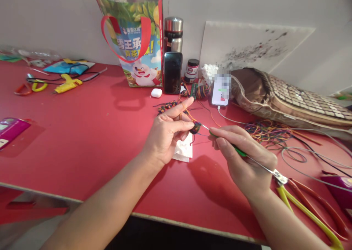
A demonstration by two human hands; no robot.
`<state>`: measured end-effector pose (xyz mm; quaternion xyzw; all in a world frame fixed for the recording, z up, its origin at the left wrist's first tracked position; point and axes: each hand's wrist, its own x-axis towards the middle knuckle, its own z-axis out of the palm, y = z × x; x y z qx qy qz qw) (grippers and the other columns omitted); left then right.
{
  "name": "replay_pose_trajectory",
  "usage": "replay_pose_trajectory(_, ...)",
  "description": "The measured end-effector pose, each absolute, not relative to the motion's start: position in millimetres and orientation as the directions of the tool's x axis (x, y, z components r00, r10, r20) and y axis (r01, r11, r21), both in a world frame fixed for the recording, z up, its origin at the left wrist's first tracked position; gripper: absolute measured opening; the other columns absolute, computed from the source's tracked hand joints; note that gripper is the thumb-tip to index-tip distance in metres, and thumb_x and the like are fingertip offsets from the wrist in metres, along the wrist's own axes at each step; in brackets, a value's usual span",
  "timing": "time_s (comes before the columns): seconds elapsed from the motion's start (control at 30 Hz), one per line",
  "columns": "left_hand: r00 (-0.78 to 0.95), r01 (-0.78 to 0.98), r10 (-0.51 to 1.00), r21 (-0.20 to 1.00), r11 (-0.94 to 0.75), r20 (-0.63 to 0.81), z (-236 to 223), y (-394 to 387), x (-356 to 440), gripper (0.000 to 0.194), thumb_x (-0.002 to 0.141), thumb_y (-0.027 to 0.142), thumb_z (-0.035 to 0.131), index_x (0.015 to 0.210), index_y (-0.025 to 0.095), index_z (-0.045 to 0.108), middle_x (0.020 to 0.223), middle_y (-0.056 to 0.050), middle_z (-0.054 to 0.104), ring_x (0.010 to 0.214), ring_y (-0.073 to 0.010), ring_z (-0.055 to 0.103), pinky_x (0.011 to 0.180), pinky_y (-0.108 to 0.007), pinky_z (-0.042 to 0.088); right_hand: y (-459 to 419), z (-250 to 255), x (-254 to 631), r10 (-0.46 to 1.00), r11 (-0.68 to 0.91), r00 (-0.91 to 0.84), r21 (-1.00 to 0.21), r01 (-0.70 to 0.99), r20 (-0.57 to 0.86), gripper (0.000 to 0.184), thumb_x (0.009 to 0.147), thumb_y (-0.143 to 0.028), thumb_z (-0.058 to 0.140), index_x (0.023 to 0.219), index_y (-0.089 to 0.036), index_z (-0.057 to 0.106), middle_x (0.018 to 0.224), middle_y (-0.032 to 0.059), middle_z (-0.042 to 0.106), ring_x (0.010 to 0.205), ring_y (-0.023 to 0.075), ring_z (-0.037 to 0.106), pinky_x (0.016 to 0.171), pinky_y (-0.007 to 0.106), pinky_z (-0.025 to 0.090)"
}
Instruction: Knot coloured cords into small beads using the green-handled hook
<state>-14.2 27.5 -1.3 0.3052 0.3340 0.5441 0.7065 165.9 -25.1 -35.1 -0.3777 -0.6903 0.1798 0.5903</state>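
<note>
My left hand (167, 132) pinches a small dark multicoloured crochet piece (195, 127) between thumb and fingers. Orange yarn (189, 115) runs over its raised index finger. Closed round the green handle of a crochet hook (239, 150) is my right hand (244, 158); the hook's metal tip reaches the crochet piece from the right. Behind the left hand lies a knotted multicoloured strip (166, 107). A ball of multicoloured yarn (203, 91) sits further back. Beneath the hands is a white paper tissue (183, 149).
On the red table (82, 143) stand a colourful bag (143, 73), a black phone (173, 73), a steel flask (173, 29) and a jar (191, 71). A lit phone (220, 92), a brown bag (253, 84) and tangled yarn (266, 132) lie right. Pliers (308, 198) rest near my right wrist; a yellow glue gun (67, 84) lies left.
</note>
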Motion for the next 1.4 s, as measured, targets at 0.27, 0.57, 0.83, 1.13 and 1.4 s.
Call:
replay_pose_trajectory(0.27,0.18,-0.567,0.975,0.797,0.209,-0.127,-0.7,28.7,-15.6,0.045,0.056,0.006,0.086,0.099,0.019,0.088,0.059,0.006,0.063,0.044,-0.0038,0.044,0.044,-0.02,0.032,-25.8,-36.0,166.4,0.731,0.655,-0.028,-0.69,0.308,0.682,0.047,0.097,0.0,0.071,0.128,-0.034,0.083,0.102,0.0011,0.079,0.084,0.013,0.073,0.072,0.028,0.06)
replay_pose_trajectory(0.57,0.184,-0.578,0.975,0.788,0.21,-0.125,0.0,29.7,-15.3,0.043,0.057,0.004,0.084,0.097,0.018,0.088,0.059,0.006,0.063,0.044,-0.0039,0.044,0.044,-0.021,0.031,-26.1,-35.0,167.3,0.735,0.649,-0.023,-0.694,0.312,0.678,0.046,0.097,-0.001,0.071,0.126,-0.034,0.083,0.102,0.0001,0.079,0.084,0.0121,0.073,0.072,0.026,0.06)
replay_pose_trajectory(0.83,0.174,-0.578,0.977,0.791,0.203,-0.124,-0.9,29.5,-16.5,0.043,0.059,0.002,0.082,0.098,0.018,0.089,0.061,0.004,0.064,0.046,-0.0036,0.043,0.044,-0.021,0.028,-26.6,-34.0,166.6,0.736,0.649,-0.029,-0.693,0.313,0.676,0.045,0.096,-0.001,0.072,0.126,-0.034,0.083,0.102,-0.0004,0.08,0.084,0.0118,0.074,0.072,0.026,0.06)
replay_pose_trajectory(1.13,0.161,-0.565,0.979,0.801,0.195,-0.125,2.5,29.3,-17.1,0.045,0.055,0.004,0.081,0.097,0.017,0.089,0.059,0.004,0.064,0.049,-0.0043,0.044,0.044,-0.019,0.025,-28.5,-32.4,167.1,0.734,0.651,-0.041,-0.686,0.326,0.678,0.043,0.096,-0.002,0.072,0.125,-0.032,0.083,0.099,0.0,0.079,0.082,0.012,0.073,0.07,0.026,0.059)
replay_pose_trajectory(1.4,0.151,-0.535,0.981,0.824,0.186,-0.123,4.5,29.0,-17.2,0.045,0.054,0.005,0.079,0.096,0.017,0.089,0.061,0.003,0.065,0.051,-0.0055,0.043,0.045,-0.021,0.024,-30.1,-33.3,167.2,0.746,0.637,-0.028,-0.701,0.322,0.665,0.043,0.097,-0.003,0.072,0.125,-0.033,0.083,0.101,-0.0001,0.079,0.082,0.0119,0.073,0.071,0.026,0.059)
